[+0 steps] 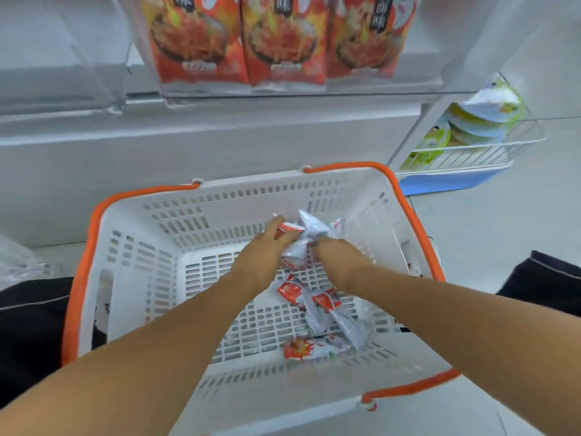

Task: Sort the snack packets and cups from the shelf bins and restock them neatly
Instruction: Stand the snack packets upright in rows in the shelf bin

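Landmark: white plastic basket (132, 278), slotted walls and floor, orange handles (80, 278) folded down along its rim.

Surroundings. Behind the basket we see a grey shelf unit (188, 146), smooth and matte. Above the basket's far rim stands a clear plastic bin (446, 86), and in it three large orange-red pouches (283, 42), glossy, printed with a bowl of food. Behind and right of the basket we note a white wire rack (490, 149) on a blue base, and in it round cups (481, 118) with pale blue and green lids lying stacked on their sides. Dark fabric (28, 328) shows on both sides of the basket.

Obstructions. Both forearms cross over the basket and hide part of its floor.

Task items. Inside the basket, toward its far wall, we record a bunch of small snack packets (306, 234), crinkled silver-white foil with red print. Left hand (264, 250): fingers curled around a red-edged packet of that bunch. Right hand (341, 258): fingers closed on the white foil of the same bunch. More loose packets (317, 309) of the same kind lie on the basket floor, nearer to us than the hands, in a heap toward its right side.
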A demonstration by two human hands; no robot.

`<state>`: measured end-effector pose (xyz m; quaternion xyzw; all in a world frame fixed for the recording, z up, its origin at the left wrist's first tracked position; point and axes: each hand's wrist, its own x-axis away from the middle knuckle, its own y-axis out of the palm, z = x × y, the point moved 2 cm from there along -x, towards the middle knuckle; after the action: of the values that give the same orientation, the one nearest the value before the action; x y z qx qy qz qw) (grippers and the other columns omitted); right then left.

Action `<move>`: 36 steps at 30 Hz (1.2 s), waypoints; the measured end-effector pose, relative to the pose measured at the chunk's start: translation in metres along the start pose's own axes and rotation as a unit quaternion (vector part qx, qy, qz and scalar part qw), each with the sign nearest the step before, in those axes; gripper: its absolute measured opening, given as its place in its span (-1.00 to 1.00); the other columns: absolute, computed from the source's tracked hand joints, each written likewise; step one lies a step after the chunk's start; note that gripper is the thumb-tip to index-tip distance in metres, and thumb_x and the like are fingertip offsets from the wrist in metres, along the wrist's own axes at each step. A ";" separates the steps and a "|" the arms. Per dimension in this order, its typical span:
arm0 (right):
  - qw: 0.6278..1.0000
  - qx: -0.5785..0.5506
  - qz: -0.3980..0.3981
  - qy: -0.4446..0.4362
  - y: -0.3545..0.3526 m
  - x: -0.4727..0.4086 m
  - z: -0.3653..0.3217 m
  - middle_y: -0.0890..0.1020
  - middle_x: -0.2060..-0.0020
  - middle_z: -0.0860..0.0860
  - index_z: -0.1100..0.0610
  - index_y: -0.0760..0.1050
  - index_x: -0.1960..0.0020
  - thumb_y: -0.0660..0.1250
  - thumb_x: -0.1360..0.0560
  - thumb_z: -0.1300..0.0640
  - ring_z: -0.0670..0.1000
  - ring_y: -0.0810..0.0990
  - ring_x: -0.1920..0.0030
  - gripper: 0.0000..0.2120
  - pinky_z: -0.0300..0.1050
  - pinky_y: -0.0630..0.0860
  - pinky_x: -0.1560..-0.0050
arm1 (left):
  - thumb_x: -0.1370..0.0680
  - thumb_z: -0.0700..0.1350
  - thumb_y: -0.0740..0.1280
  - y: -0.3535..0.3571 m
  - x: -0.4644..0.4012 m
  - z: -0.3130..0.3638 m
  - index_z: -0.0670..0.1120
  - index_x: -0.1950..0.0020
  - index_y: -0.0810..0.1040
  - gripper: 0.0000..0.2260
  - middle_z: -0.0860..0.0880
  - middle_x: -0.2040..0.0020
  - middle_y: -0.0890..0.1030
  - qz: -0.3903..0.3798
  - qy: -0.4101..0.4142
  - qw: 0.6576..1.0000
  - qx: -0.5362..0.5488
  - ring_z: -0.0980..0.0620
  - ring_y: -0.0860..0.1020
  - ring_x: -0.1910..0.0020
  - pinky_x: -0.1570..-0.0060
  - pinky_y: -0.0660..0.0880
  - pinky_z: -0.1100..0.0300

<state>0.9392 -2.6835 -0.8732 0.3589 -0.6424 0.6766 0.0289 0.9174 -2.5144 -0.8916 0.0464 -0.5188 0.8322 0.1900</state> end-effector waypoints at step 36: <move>0.785 -0.616 -0.054 -0.011 -0.263 0.155 -0.040 0.65 0.07 0.13 0.16 0.49 -0.17 0.37 -0.50 0.39 -0.02 0.68 0.27 -0.71 -0.15 0.66 0.31 | -0.59 0.07 0.34 -0.246 0.126 0.117 -0.14 -0.02 0.68 -0.71 -0.19 0.04 0.71 0.001 -0.042 0.887 0.460 -0.10 0.63 0.15 0.06 0.53 0.03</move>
<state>0.9379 -2.6683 -0.5659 0.3062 -0.9025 0.1300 0.2737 0.8770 -2.4881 -0.5954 0.1630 -0.0859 0.9750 0.1241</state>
